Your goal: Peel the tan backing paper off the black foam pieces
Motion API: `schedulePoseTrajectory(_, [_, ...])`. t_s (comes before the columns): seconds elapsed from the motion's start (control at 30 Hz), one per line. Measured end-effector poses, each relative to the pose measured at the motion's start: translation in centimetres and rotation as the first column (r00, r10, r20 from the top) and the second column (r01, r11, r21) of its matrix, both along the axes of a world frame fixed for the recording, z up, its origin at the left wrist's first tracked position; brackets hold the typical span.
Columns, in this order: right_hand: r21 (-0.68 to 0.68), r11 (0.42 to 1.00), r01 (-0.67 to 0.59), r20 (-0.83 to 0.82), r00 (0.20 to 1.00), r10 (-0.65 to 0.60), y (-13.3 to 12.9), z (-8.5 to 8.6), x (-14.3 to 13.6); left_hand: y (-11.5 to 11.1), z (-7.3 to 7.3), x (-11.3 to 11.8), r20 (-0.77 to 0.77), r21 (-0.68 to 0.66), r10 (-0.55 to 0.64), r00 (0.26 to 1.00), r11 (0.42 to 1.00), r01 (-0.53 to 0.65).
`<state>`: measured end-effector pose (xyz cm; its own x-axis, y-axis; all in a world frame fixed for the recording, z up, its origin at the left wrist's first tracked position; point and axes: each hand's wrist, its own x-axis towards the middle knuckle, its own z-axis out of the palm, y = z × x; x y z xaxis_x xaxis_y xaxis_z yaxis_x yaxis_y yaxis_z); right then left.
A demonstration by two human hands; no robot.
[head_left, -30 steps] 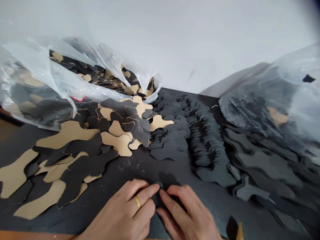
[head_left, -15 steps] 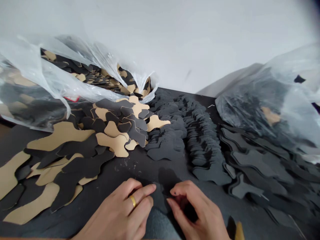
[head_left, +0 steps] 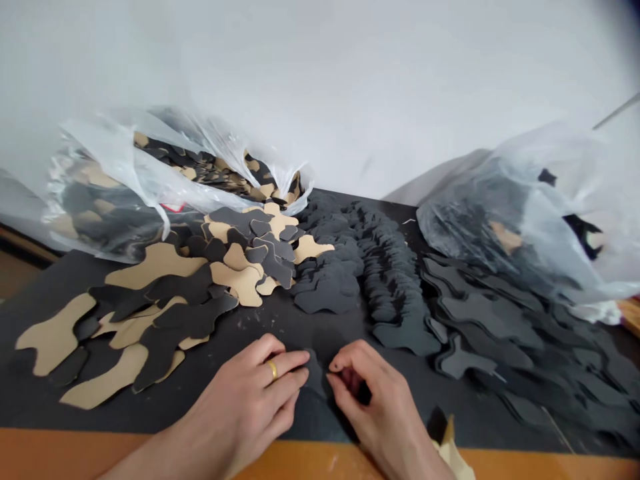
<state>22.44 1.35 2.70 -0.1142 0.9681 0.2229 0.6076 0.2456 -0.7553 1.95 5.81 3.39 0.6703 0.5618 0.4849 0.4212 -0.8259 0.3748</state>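
Because nearly as dark as the mat (head_left: 273, 325) beneath, can hardly make out the full outline of the piece (head_left: 315, 378), lying flat between both hands and near the wooden edge (head_left: 305, 461). Rests the left hand (head_left: 260, 390) at the piece's left side, palm down, with fingers loosely extended and two tips at its border. Wears a ring (head_left: 273, 369) there. Cannot tell, with the palm hidden, whether gripping anything. Holds the right hand (head_left: 373, 387) curled at the piece's right side, with thumb and index tips nearly together; cannot tell whether pinching its border or nothing. Has a tan scrap (head_left: 451, 450) right of the piece on the near side, by the right wrist. Beyond the piece, shows a first row (head_left: 327, 293) of overlapping dark shapes almost straight behind, then a second row (head_left: 410, 333) alongside, farther right. Well right of the piece, shows grey stacks (head_left: 483, 313), with a bulging plastic bag (head_left: 460, 207) behind them. Left of the piece and beyond, shows a heap (head_left: 175, 290) of tan and black shapes, overlapping; behind that, has an open sack (head_left: 117, 153) of similar shapes. Farthest from the piece, ends at a pale wall (head_left: 320, 87).
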Motion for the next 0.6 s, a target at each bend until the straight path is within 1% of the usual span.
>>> schedulePoseTrajectory(0.1, [0.005, 1.000, -0.004, -0.026, 1.000, 0.004, 0.1, 0.3, 0.2, 0.3, -0.1, -0.3, 0.011, -0.109, -0.004, 1.000, 0.994, 0.005])
schedulePoseTrajectory(0.13, [0.035, 0.999, 0.004, -0.038, 0.999, -0.003, 0.1, 0.4, 0.3, 0.4, 0.0, -0.4, 0.000, -0.163, 0.004, 1.000, 0.987, -0.004])
schedulePoseTrajectory(0.2, [0.165, 0.986, 0.024, -0.034, 0.999, -0.018, 0.0, 0.6, 0.5, 0.7, 0.3, -0.6, -0.060, -0.294, 0.046, 0.997, 0.954, -0.062])
schedulePoseTrajectory(0.23, [0.257, 0.966, 0.015, -0.001, 1.000, -0.015, -0.1, 0.7, 0.6, 0.8, 0.4, -0.7, -0.091, -0.355, 0.072, 0.993, 0.930, -0.100])
schedulePoseTrajectory(0.27, [0.344, 0.939, -0.023, 0.060, 0.998, 0.002, -0.2, 0.8, 0.7, 0.9, 0.6, -0.7, -0.114, -0.410, 0.098, 0.989, 0.902, -0.137])
schedulePoseTrajectory(0.3, [0.410, 0.908, -0.085, 0.146, 0.989, 0.027, -0.3, 0.9, 0.6, 1.0, 0.8, -0.8, -0.126, -0.456, 0.118, 0.985, 0.875, -0.163])
schedulePoseTrajectory(0.33, [0.449, 0.879, -0.159, 0.244, 0.969, 0.051, -0.3, 1.0, 0.5, 1.2, 1.0, -0.8, -0.124, -0.489, 0.130, 0.984, 0.855, -0.174])
schedulePoseTrajectory(0.4, [0.447, 0.852, -0.273, 0.425, 0.903, 0.066, -0.1, 1.0, 0.1, 1.4, 1.2, -0.7, -0.100, -0.527, 0.130, 0.987, 0.834, -0.163])
schedulePoseTrajectory(0.47, [0.424, 0.853, -0.306, 0.535, 0.844, 0.037, 0.3, 1.0, -0.4, 1.5, 1.4, -0.8, -0.080, -0.543, 0.124, 0.989, 0.827, -0.148])
schedulePoseTrajectory(0.53, [0.420, 0.856, -0.300, 0.567, 0.823, 0.010, 0.9, 0.8, -0.9, 1.5, 1.5, -0.9, -0.066, -0.549, 0.114, 0.991, 0.825, -0.132])
schedulePoseTrajectory(0.6, [0.422, 0.860, -0.286, 0.538, 0.843, 0.017, 1.4, 0.7, -1.3, 1.4, 1.5, -1.2, -0.059, -0.553, 0.089, 0.994, 0.827, -0.107])
